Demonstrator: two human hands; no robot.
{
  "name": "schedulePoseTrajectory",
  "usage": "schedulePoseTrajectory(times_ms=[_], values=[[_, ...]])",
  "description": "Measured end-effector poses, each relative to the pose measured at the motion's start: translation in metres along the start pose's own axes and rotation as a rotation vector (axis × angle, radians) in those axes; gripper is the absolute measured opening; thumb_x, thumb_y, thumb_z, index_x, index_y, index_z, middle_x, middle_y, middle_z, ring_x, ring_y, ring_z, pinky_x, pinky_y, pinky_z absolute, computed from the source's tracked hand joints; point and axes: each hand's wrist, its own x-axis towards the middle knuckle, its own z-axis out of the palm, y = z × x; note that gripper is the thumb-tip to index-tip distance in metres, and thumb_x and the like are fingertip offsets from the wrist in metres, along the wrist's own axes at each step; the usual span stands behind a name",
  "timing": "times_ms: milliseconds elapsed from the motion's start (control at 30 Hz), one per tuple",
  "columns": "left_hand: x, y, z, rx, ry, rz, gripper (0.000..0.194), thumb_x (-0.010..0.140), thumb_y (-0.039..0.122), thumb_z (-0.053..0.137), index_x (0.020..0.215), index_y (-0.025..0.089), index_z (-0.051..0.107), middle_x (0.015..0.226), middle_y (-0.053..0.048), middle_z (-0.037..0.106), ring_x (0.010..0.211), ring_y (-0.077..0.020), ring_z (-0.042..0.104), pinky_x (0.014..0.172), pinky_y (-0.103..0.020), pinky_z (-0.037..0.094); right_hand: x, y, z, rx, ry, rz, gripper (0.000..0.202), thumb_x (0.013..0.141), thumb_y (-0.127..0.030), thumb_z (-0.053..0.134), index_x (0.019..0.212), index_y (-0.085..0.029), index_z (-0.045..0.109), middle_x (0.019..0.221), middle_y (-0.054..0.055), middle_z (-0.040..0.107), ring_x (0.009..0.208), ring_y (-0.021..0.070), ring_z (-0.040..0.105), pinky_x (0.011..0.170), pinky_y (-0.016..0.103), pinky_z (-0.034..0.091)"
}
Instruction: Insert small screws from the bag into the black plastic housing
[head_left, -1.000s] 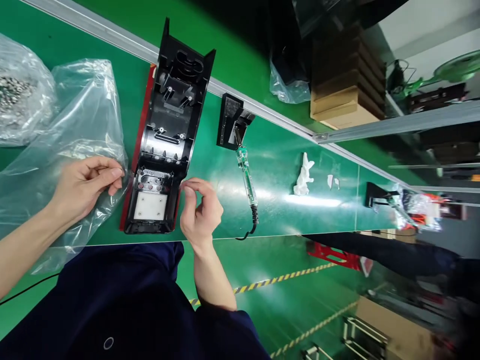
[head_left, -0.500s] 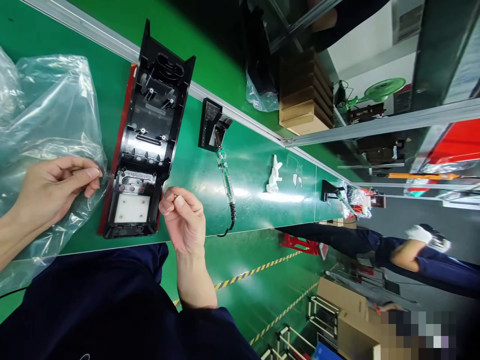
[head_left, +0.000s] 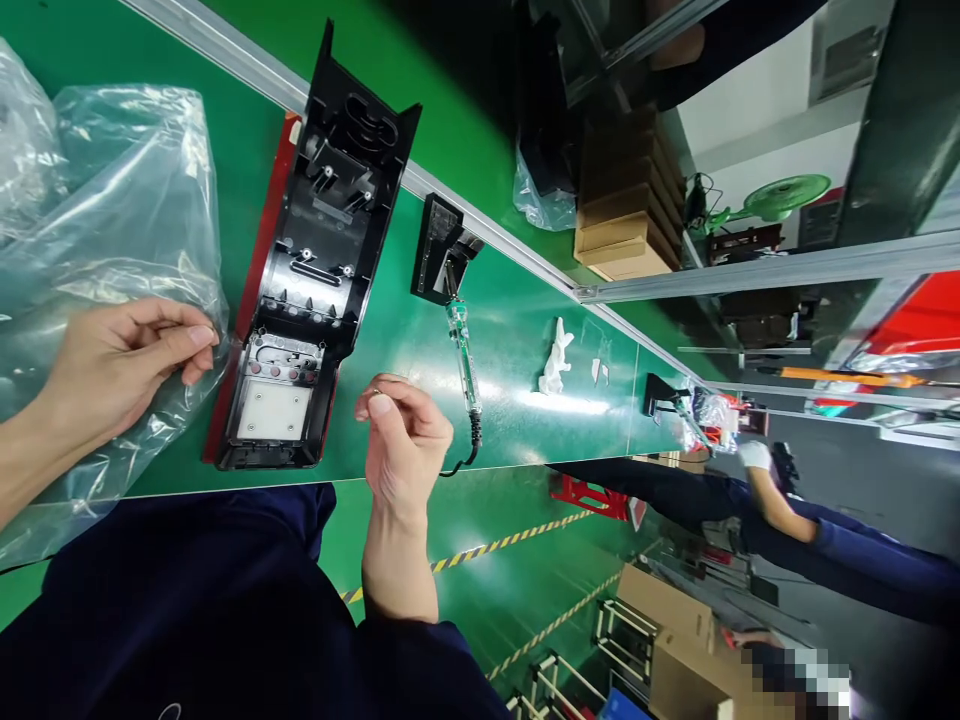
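My left hand [head_left: 142, 365] is closed at the fingertips over a clear plastic bag [head_left: 135, 190]; what lies between the fingers is too small to make out. Right of the black housing, my right hand [head_left: 405, 430] pinches a tiny item I cannot make out, touching nothing else. The long black housing [head_left: 315, 255] lies open side up on a red base [head_left: 262, 235], with a white plate [head_left: 274, 410] at its near end. A soldering iron [head_left: 465, 355] rests tip-first in its black stand [head_left: 437, 250].
Farther along the green bench [head_left: 525, 440] lie a white crumpled piece [head_left: 555, 360] and a second black stand [head_left: 658, 396]. A metal rail [head_left: 517, 255] edges the bench. Beyond it are stacked cardboard boxes [head_left: 622, 240]. A person [head_left: 787, 515] with a white glove stands at the right.
My right hand has moved right, away from the black housing, still pinched. The left hand keeps its pose at the bag. The other person's gloved hand has moved toward the bench. The view has shifted slightly.
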Motion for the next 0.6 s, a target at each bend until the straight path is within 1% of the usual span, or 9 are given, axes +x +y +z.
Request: schedulePoseTrajectory(times_ms=[67,133,200,267,333,400,500,600], values=[[0.000,-0.002,-0.001,-0.004,0.006,0.003,0.013,0.064,0.020,0.078,0.073,0.015,0.071,0.072,-0.008,0.062,0.055,-0.0119,0.054,0.043,-0.021,0.045,0.001,0.001,0.001,-0.234,-0.048,-0.202,0.012,0.089,-0.011,0.065,0.095,-0.021,0.068,0.093,0.001,0.062,0.073,0.0075,0.059,0.065,0.018,0.052],[0.001,-0.002,-0.002,-0.001,0.012,-0.006,0.014,0.063,0.021,0.078,0.073,0.015,0.071,0.072,-0.008,0.062,0.056,-0.0120,0.055,0.043,-0.020,0.045,0.005,0.002,0.005,-0.553,-0.085,-0.439,0.013,0.091,-0.005,0.058,0.096,-0.016,0.062,0.092,0.002,0.062,0.082,0.0089,0.059,0.073,0.020,0.052],[0.001,-0.002,-0.002,-0.002,0.010,-0.014,0.016,0.063,0.023,0.078,0.074,0.014,0.071,0.072,-0.008,0.061,0.056,-0.0117,0.055,0.043,-0.019,0.045,0.011,0.006,0.009,-0.897,-0.090,-0.647,0.008,0.093,-0.004,0.055,0.096,-0.012,0.057,0.090,0.006,0.060,0.086,0.0120,0.057,0.076,0.025,0.051],[0.001,-0.002,-0.002,-0.011,0.005,-0.025,0.016,0.064,0.022,0.078,0.076,0.014,0.070,0.071,-0.007,0.061,0.056,-0.0109,0.055,0.044,-0.019,0.046,0.018,0.011,0.013,-1.130,-0.084,-0.765,0.006,0.095,-0.005,0.051,0.097,-0.010,0.054,0.098,0.010,0.057,0.093,0.0161,0.055,0.079,0.030,0.050],[0.000,-0.001,-0.001,-0.020,0.002,-0.045,0.016,0.065,0.022,0.078,0.076,0.013,0.069,0.069,-0.006,0.060,0.056,-0.0102,0.054,0.045,-0.018,0.046,0.023,0.017,0.017,-1.218,-0.095,-0.798,0.007,0.095,-0.004,0.048,0.098,-0.009,0.052,0.111,0.015,0.052,0.109,0.0225,0.051,0.091,0.040,0.050],[0.000,-0.002,-0.001,-0.016,-0.010,-0.063,0.016,0.066,0.022,0.078,0.076,0.013,0.069,0.068,-0.006,0.060,0.053,-0.0100,0.054,0.045,-0.019,0.046,0.027,0.023,0.020,-1.243,-0.125,-0.791,0.009,0.094,-0.001,0.047,0.096,-0.008,0.052,0.122,0.018,0.048,0.124,0.0284,0.044,0.102,0.048,0.045],[0.000,-0.002,-0.002,0.008,-0.025,-0.059,0.018,0.066,0.026,0.077,0.077,0.013,0.070,0.066,-0.006,0.060,0.049,-0.0109,0.053,0.045,-0.020,0.047,0.029,0.030,0.023,-1.311,-0.152,-0.734,0.011,0.094,-0.002,0.046,0.092,-0.007,0.056,0.132,0.019,0.044,0.134,0.0325,0.034,0.109,0.052,0.041],[0.000,-0.001,-0.002,0.005,-0.019,-0.068,0.020,0.066,0.028,0.077,0.077,0.013,0.070,0.066,-0.007,0.061,0.049,-0.0115,0.053,0.046,-0.021,0.047,0.030,0.032,0.024,-1.391,-0.161,-0.678,0.018,0.095,-0.005,0.045,0.086,-0.007,0.060,0.137,0.018,0.040,0.137,0.0341,0.030,0.110,0.054,0.040]])
